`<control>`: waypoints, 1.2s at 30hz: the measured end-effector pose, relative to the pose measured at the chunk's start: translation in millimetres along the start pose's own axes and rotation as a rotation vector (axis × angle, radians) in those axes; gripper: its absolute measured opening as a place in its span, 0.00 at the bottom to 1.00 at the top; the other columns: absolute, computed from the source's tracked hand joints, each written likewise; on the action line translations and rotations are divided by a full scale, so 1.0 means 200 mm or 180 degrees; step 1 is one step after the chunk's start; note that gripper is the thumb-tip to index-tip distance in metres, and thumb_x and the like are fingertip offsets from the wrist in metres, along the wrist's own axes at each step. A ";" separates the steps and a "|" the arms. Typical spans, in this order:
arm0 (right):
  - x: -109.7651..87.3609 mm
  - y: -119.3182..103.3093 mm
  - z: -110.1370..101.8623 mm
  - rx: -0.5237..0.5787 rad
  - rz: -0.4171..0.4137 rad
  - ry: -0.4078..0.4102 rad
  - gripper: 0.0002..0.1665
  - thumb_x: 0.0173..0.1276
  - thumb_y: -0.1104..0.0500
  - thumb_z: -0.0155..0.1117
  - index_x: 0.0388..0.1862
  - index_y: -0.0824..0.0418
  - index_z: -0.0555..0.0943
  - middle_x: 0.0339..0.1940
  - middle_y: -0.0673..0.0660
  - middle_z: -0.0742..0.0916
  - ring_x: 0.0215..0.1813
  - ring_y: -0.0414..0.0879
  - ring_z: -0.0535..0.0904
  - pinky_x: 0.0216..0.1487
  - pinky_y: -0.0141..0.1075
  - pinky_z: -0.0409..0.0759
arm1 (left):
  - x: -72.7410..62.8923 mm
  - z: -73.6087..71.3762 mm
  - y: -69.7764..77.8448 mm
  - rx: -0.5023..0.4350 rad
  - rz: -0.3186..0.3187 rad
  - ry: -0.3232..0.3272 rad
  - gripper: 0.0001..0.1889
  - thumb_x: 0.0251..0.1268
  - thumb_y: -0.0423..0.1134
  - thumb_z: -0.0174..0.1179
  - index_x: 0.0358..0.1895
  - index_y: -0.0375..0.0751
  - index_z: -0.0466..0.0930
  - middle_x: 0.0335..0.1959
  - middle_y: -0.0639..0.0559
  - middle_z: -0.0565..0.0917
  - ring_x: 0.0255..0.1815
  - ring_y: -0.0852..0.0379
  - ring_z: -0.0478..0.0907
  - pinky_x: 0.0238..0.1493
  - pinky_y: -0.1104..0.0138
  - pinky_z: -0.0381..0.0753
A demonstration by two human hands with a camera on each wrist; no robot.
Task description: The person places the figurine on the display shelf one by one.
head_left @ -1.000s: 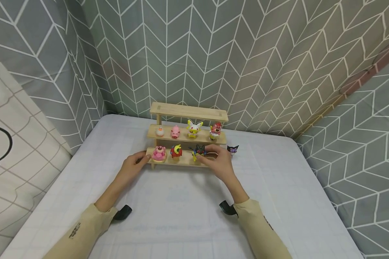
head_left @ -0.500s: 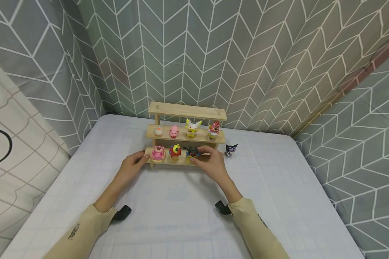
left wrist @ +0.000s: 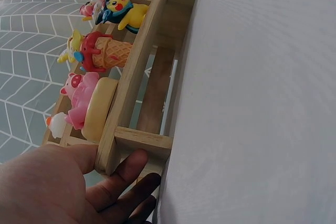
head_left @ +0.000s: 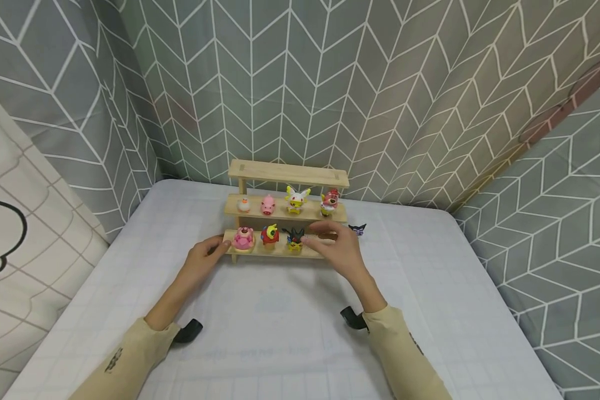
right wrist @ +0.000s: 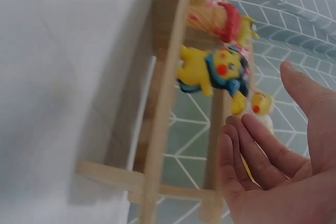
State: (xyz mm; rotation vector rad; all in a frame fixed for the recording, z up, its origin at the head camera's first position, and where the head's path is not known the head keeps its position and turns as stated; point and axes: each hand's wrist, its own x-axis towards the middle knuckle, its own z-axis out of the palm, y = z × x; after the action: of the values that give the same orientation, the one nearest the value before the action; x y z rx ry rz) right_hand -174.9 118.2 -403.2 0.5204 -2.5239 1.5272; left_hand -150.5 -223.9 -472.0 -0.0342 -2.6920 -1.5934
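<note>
My left hand (head_left: 204, 255) grips the left end of the lower shelf of a three-tier wooden display stand (head_left: 287, 174); in the left wrist view its thumb lies over the board and its fingers under it. A yellow figurine with a dark hood (head_left: 295, 240) stands upright on that lower shelf. Just right of it is my right hand (head_left: 344, 251), its thumb and fingers spread apart and holding nothing in the right wrist view. Left of the hooded figurine stand a red figurine on a waffle cone (left wrist: 107, 53) and a pink bear figurine on a round base (head_left: 243, 239).
On the middle shelf stand a small white figurine (head_left: 244, 205), a pink pig (head_left: 268, 205), a white-and-yellow figurine (head_left: 296, 200) and a red-topped bear (head_left: 329, 202). A black-and-purple figurine (head_left: 357, 229) is on the white-covered table (head_left: 265, 344), right of the stand, partly hidden by my right hand.
My right hand set the hooded figurine farther left on the lower shelf, let go of it and drew back to the right. My left hand kept its grip on the shelf end.
</note>
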 end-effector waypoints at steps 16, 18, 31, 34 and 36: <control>0.03 0.03 -0.18 -0.0191 -0.0291 0.0374 0.13 0.71 0.61 0.75 0.50 0.66 0.89 0.46 0.61 0.93 0.50 0.58 0.90 0.53 0.45 0.88 | -0.01 0.00 -0.01 0.0085 0.0102 0.0082 0.20 0.84 0.51 0.53 0.46 0.37 0.84 0.62 0.39 0.84 0.58 0.49 0.74 0.59 0.58 0.73; 0.04 0.05 -0.21 -0.0183 -0.0277 0.0431 0.13 0.71 0.59 0.75 0.50 0.64 0.89 0.46 0.60 0.93 0.49 0.55 0.90 0.52 0.38 0.88 | -0.01 0.00 -0.01 0.0088 0.0107 0.0079 0.20 0.84 0.51 0.53 0.47 0.36 0.84 0.64 0.38 0.83 0.59 0.48 0.74 0.60 0.57 0.73; 0.04 0.28 -0.52 -0.0286 0.0295 0.1149 0.14 0.73 0.53 0.74 0.48 0.62 0.90 0.47 0.60 0.92 0.47 0.28 0.84 0.51 0.21 0.82 | 0.00 0.00 -0.01 0.0076 0.0116 0.0020 0.22 0.85 0.53 0.52 0.51 0.35 0.84 0.66 0.37 0.82 0.62 0.45 0.74 0.64 0.53 0.73; 0.03 0.33 -0.56 -0.0336 0.0444 0.1229 0.16 0.73 0.50 0.73 0.48 0.61 0.90 0.46 0.58 0.93 0.46 0.28 0.84 0.52 0.22 0.81 | 0.00 0.00 -0.01 0.0047 0.0087 0.0008 0.23 0.85 0.53 0.52 0.54 0.34 0.84 0.68 0.35 0.81 0.66 0.43 0.74 0.68 0.48 0.72; 0.03 0.37 -0.58 -0.0380 0.0564 0.1236 0.17 0.73 0.48 0.73 0.49 0.60 0.90 0.45 0.55 0.93 0.46 0.28 0.84 0.51 0.23 0.81 | -0.01 0.00 -0.01 0.0025 0.0066 -0.0010 0.24 0.85 0.54 0.52 0.56 0.34 0.84 0.70 0.34 0.79 0.70 0.40 0.73 0.71 0.45 0.71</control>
State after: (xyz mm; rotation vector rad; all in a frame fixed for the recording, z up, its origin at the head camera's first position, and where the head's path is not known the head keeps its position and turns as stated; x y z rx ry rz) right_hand -213.3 250.1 -407.7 -0.0198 -2.3807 1.3599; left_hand -149.6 -225.3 -473.9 -0.0646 -2.6910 -1.5787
